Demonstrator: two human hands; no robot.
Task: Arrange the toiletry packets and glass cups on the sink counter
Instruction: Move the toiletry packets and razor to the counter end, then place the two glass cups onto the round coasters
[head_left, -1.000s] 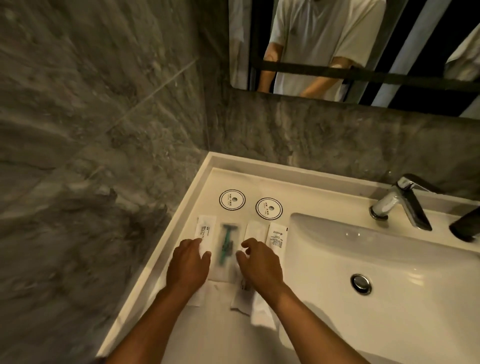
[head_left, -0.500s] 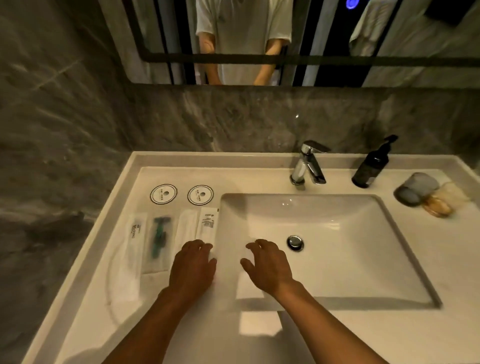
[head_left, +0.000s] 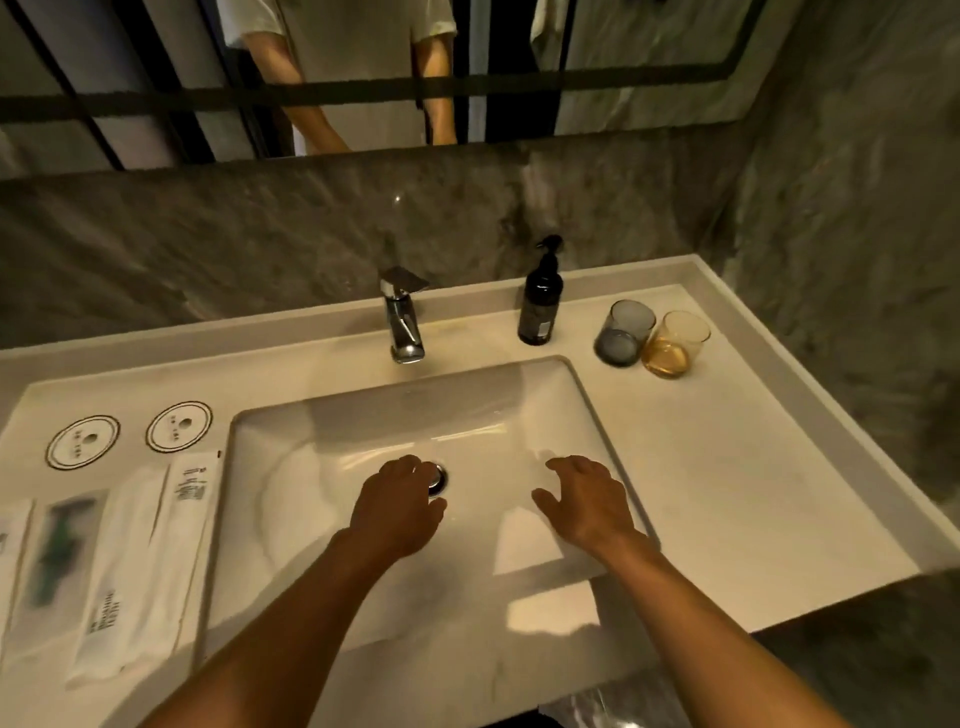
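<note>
Several white toiletry packets lie side by side on the left of the white sink counter, one showing a green razor. Behind them lie two round paper coasters. On the back right of the counter a grey glass cup and an amber glass cup stand touching. My left hand hovers over the basin near the drain, fingers apart and empty. My right hand hovers over the basin's right side, also spread and empty.
A chrome tap stands behind the basin, with a dark pump bottle to its right. Grey marble walls close the back and right. A mirror above reflects a person in a light shirt.
Both hands have left the packets and moved right over the basin. The view has swung right, bringing the two glass cups and the counter's right end into sight.
</note>
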